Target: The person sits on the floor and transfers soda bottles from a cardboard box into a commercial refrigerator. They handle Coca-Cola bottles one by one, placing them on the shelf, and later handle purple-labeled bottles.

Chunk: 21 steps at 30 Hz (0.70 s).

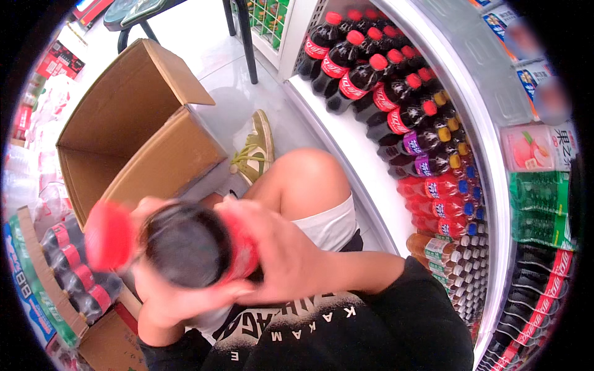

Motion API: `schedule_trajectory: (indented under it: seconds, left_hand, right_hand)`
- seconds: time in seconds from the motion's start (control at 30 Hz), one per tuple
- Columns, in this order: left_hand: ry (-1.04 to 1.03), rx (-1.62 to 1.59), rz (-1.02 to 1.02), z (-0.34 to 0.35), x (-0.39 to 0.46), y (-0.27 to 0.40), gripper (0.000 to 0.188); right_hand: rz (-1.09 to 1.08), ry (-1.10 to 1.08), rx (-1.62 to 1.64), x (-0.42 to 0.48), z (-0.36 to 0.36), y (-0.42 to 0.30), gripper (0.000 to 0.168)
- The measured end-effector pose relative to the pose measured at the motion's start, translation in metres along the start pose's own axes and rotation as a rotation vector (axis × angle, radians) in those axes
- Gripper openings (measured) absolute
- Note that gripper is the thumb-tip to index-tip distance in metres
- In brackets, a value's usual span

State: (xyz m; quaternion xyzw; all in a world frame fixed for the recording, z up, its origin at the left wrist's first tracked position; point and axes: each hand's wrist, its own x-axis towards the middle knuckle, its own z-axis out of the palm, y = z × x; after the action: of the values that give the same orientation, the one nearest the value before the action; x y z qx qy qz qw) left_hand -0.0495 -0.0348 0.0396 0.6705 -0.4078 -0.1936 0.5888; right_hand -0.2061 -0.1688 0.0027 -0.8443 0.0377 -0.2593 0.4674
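Close to the camera, my left hand (171,299) and my right hand (287,250) grip dark cola, blurred by motion. One dark rounded bottle end (188,243) faces up between them, with a red label (243,246) under my right fingers. A blurred red cap (110,235) sticks out on the left; whether it belongs to the same bottle I cannot tell. Beyond my hands, an open cardboard box (162,157) stands on the floor. To the right, a cooler shelf holds rows of cola bottles with red caps (355,83), red soda bottles (436,208) and purple-labelled bottles (417,143).
My bent knee (315,181) and a green-and-white shoe (256,148) lie between box and cooler. Black chair legs (246,41) stand on the tiled floor behind. Wrapped drink packs (76,269) are stacked at left. The cooler's curved edge (503,185) and more packs (540,208) line the right.
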Motion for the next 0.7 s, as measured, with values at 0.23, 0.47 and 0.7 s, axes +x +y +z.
schedule_trajectory:
  seconds: [0.23, 0.47, 0.7]
  left_hand:
    - [-0.176, 0.195, 0.398, 0.016, 0.011, -0.005, 0.122]
    - [-0.142, 0.287, 0.246, 0.009, 0.006, -0.039, 0.076]
    - [-0.275, 0.446, 0.331, 0.016, 0.013, -0.047, 0.068]
  right_hand:
    - [0.522, 0.459, 0.580, -0.029, -0.062, 0.049, 0.073]
    - [0.469, 0.830, 0.278, -0.055, -0.138, 0.149, 0.053]
    - [0.507, 0.932, -0.505, -0.062, -0.147, 0.212, 0.079]
